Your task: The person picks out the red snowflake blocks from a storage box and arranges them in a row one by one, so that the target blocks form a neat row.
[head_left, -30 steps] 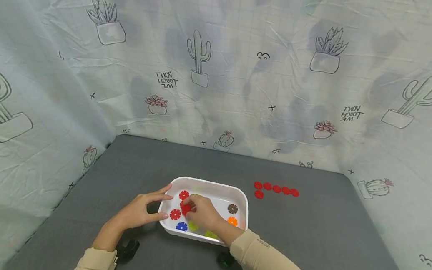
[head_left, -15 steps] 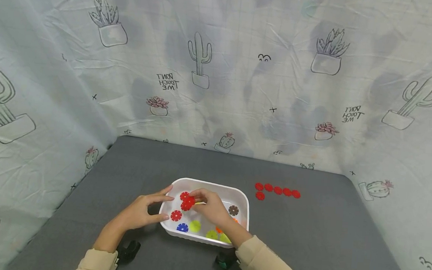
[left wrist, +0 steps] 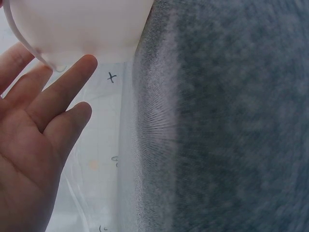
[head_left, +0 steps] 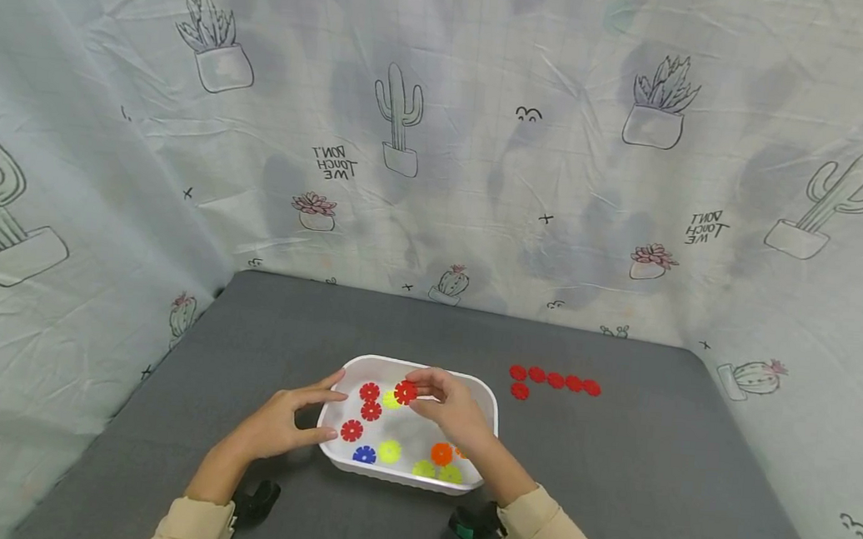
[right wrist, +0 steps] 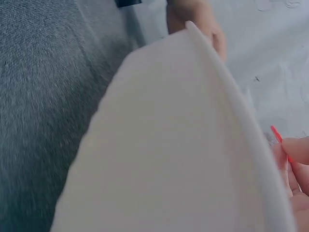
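My right hand (head_left: 455,406) pinches a red interlocking disc (head_left: 405,392) with notched edges between thumb and fingertips, over the right half of a white plastic tray (head_left: 492,416). The right wrist view shows that red disc (right wrist: 275,133) edge-on, just past the tray's wall (right wrist: 159,135). My left hand (head_left: 284,419) rests at the tray's left end, its fairly straight fingers spread and touching the rim. Seen from the left wrist, two fingertips pass behind the rim. Several discs lie inside: red (head_left: 352,430), blue (head_left: 364,454), yellow (head_left: 389,451) and orange (head_left: 441,454).
To the right of the tray, several red discs (head_left: 555,381) lie in a row on the grey table (head_left: 612,482), with one more red disc (head_left: 519,391) below the row's left end. A patterned curtain (head_left: 448,137) hangs behind and at both sides.
My right hand has lifted a red disc from the tray's left part and carried it rightward. The left hand stays at the tray's end. The red row outside is unchanged.
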The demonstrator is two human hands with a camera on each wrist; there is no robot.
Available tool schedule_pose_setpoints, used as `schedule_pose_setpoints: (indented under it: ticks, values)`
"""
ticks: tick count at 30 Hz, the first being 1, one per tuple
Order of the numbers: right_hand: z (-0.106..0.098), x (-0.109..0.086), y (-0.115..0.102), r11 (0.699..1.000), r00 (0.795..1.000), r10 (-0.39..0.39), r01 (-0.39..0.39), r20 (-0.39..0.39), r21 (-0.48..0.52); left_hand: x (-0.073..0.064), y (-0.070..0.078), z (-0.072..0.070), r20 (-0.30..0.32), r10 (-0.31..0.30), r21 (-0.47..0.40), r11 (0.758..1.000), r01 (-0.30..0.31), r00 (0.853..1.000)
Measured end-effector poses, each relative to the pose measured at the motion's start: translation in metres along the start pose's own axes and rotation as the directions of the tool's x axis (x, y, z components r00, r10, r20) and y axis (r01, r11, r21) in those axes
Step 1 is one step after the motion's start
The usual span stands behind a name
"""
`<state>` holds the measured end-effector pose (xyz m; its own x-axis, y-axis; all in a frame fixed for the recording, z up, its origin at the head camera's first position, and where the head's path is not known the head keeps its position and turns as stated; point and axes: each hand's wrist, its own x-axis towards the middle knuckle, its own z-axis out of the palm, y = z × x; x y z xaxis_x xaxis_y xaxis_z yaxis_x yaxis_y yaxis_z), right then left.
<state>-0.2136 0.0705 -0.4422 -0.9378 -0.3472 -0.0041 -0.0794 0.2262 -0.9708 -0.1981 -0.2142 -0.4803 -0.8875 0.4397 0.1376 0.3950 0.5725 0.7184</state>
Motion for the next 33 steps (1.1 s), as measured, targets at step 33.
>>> schedule_pose_setpoints:
  ticks: [33]
  values:
    - [-0.141,-0.023,0.085,0.967,0.825,0.156,-0.016,-0.544,0.254,-0.001,0.002,0.001,-0.016,-0.004,0.023,1.0,0.005,1.0]
